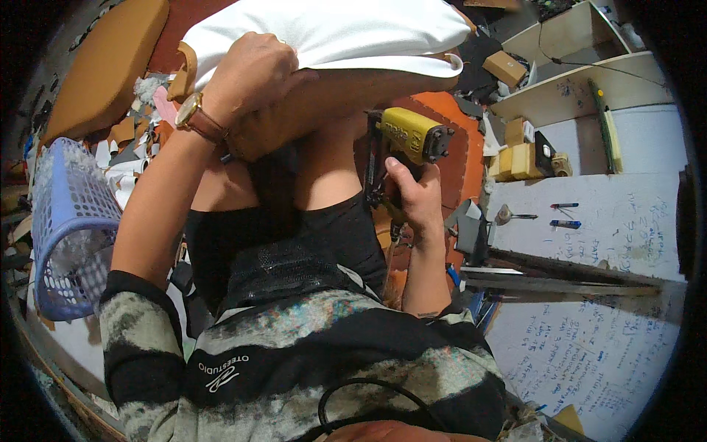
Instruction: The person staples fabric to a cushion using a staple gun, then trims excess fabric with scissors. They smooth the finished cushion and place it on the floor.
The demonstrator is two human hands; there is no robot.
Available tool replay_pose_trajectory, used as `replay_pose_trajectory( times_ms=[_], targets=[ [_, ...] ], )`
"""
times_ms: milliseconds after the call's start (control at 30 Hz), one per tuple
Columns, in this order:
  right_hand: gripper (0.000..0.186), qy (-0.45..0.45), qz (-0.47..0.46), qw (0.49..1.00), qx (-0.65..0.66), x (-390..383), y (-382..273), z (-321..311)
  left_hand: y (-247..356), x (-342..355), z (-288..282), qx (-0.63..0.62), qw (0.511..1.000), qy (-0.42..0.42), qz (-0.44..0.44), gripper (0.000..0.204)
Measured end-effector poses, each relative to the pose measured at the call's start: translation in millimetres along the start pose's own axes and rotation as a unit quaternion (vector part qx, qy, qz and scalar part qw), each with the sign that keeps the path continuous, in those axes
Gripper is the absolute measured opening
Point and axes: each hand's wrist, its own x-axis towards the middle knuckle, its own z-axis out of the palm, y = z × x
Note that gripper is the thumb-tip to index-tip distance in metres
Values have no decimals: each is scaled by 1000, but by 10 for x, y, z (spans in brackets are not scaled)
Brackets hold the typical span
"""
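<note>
- While our right hand (pixel 421 197) wraps around the handle of one yellow staple gun (pixel 409 135), thumb raised against it, the tool sits just right of our knees.
- Our left hand (pixel 254 74), farther off, presses down on one white fabric (pixel 350 33), fingers curled under; we cannot tell whether their hidden tips pinch it.
- That fabric lies over one brown padded piece (pixel 342 92), which spans our knees at the far side.
- We judge the fabric light, soft and a little slippery, best held by its near edge; the brown piece firmer, steadiest held at both ends; the gun heavy and rigid, best taken by its handle.
- One wristwatch (pixel 189 110) circles our left wrist.
- To the left stands one lilac basket (pixel 79 224) with white stuffing; beyond it, far left, leans one tan cushion (pixel 110 62).
- To the right we count two pens (pixel 565 224) on one white board (pixel 530 243), and at least two yellow blocks (pixel 524 160) farther off.
</note>
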Motion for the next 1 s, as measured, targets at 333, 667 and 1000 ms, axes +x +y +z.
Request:
replay_pose_trajectory(
  times_ms=[333,667,1000],
  targets=[
    [25,-22,-23,999,-20,114,-217,100,60,-35,-53,-18,1000,3,-9,42],
    [29,-14,-25,999,-35,145,-192,268,34,-26,-26,-15,1000,2,-13,37],
    [30,-26,-16,998,-47,35,-193,394,63,-27,-8,-14,1000,8,-6,38]
  ],
)
